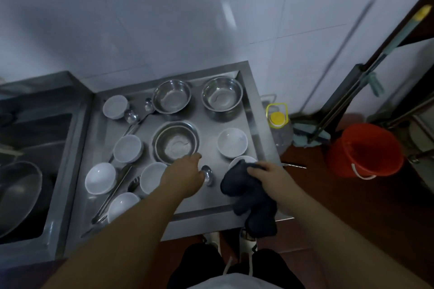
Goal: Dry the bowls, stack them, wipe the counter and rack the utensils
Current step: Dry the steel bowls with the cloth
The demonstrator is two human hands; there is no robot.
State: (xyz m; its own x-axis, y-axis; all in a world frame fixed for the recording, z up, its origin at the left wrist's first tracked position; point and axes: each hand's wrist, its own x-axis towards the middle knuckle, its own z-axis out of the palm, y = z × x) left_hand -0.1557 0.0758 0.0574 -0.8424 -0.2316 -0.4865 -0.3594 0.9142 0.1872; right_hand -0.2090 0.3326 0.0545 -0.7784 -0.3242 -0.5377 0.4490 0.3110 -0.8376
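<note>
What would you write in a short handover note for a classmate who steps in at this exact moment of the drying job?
Left hand: over the counter at the near rim of the centre steel bowl, beside a spoon; whether it has a grip on anything cannot be told.
Right hand: grip on the dark cloth, pressed onto the near right white bowl.
Where things are: three steel bowls and seven white bowls spread singly on the counter; ladles and tongs lying loose at the left.
Done: nothing stacked or racked.
Left: dry the bowls, stack them, wipe the counter, rack the utensils.
</note>
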